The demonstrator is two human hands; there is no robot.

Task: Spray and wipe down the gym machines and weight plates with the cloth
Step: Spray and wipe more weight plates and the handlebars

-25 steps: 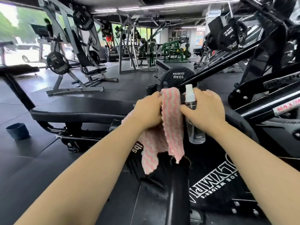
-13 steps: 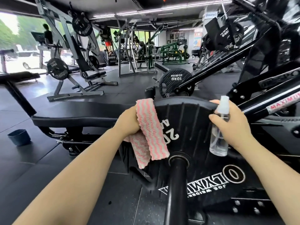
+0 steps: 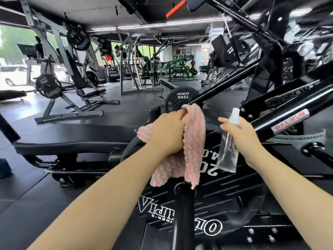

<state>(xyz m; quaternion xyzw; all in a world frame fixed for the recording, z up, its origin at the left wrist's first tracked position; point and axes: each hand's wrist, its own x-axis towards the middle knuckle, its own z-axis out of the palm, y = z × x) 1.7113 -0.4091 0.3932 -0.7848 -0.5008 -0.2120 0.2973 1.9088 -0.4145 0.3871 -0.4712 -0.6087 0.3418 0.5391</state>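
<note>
A big black 20 kg weight plate (image 3: 225, 199) with white lettering sits on a black sleeve (image 3: 183, 204) right in front of me. My left hand (image 3: 167, 134) grips a pink and white striped cloth (image 3: 194, 141) and holds it against the plate's upper face. The cloth hangs down to the sleeve's end. My right hand (image 3: 241, 134) holds a clear spray bottle (image 3: 228, 152) with a white nozzle, just right of the cloth, tilted over the plate.
A black padded bench (image 3: 72, 139) runs left of the plate. A 10 kg plate (image 3: 180, 100) stands behind. The machine's black arms (image 3: 281, 114) slant up on the right. More racks and plates (image 3: 47, 88) stand on the dark floor at the left.
My left hand has carried the cloth right and up across the plate's face. My right hand with the bottle has come in closer to the cloth. The plate's lettering has turned.
</note>
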